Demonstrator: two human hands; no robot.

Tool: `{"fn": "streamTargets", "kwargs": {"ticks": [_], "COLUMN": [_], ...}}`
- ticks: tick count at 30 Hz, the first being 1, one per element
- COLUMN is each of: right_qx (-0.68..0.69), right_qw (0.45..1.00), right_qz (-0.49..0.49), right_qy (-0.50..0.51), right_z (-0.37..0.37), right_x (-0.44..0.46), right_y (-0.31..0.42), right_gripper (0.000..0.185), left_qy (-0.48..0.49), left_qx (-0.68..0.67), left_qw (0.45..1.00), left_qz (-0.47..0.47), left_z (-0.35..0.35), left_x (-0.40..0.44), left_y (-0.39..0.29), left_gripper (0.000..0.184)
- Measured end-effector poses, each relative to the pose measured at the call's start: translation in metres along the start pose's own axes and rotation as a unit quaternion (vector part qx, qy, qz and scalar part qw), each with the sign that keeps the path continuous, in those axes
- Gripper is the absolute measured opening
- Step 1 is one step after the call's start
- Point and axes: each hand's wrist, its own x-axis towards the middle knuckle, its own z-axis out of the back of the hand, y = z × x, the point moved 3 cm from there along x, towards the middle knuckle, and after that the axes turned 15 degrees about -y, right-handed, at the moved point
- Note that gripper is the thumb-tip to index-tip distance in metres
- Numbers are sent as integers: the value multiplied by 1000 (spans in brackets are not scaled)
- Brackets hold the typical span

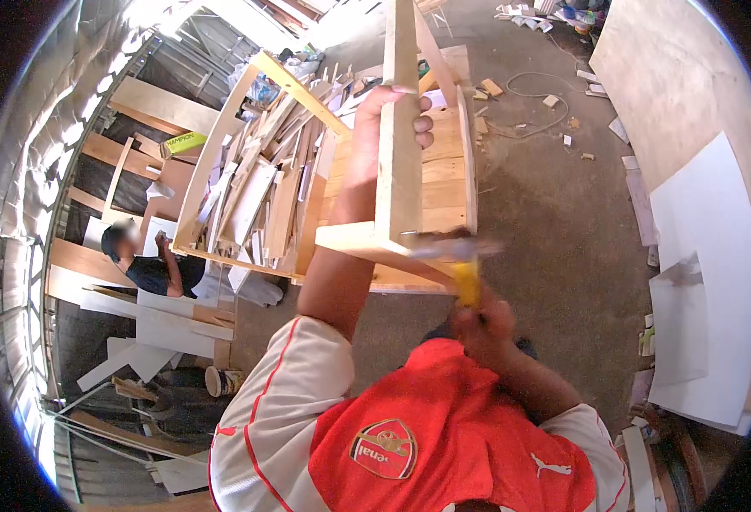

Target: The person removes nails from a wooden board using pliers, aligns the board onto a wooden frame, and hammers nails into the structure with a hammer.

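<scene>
My left hand (392, 115) is wrapped round a long pale wooden board (399, 179), with its fingertips curling over the right edge. A shorter wooden crosspiece (354, 236) meets the board's near end at a corner. My right hand (484, 328) is closed on the handle of a hammer (467, 286); the handle is yellow near the head. Motion smears the hammer head, which is beside the corner joint; I cannot tell whether it touches the wood. Below the frame lies a planked wooden tabletop (444, 162).
Many loose wood offcuts (256, 200) fill a wooden frame at left. Beyond it a person (166, 269) in dark clothing sits among boards. White panels (708, 290) lean at right. Wood scraps and a cable (555, 124) lie on the floor (546, 230).
</scene>
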Motion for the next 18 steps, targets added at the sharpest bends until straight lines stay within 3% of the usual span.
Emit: {"fn": "streamTargets", "kwargs": {"ticks": [2, 5, 8, 12, 18], "right_qx": [167, 228, 164, 46, 28], "right_qw": [971, 953, 978, 990, 977], "right_qz": [-153, -142, -106, -110, -158], "right_qy": [-82, -140, -78, -75, -142], "right_z": [15, 19, 16, 22, 34], "right_x": [-1, 10, 2, 3, 14], "right_y": [1, 6, -13, -27, -42], "right_gripper": [63, 61, 60, 54, 52], "left_qy": [-9, -5, -4, -23, -14], "left_qx": [8, 9, 12, 14, 17], "left_qw": [1000, 1000, 1000, 1000, 1000], "left_qz": [-1, 5, 1, -6, -16], "left_z": [4, -2, -3, -6, -3], "left_x": [-3, 1, 0, -8, -6], "left_y": [3, 4, 3, 2, 4], "left_gripper": [36, 37, 37, 39, 41]}}
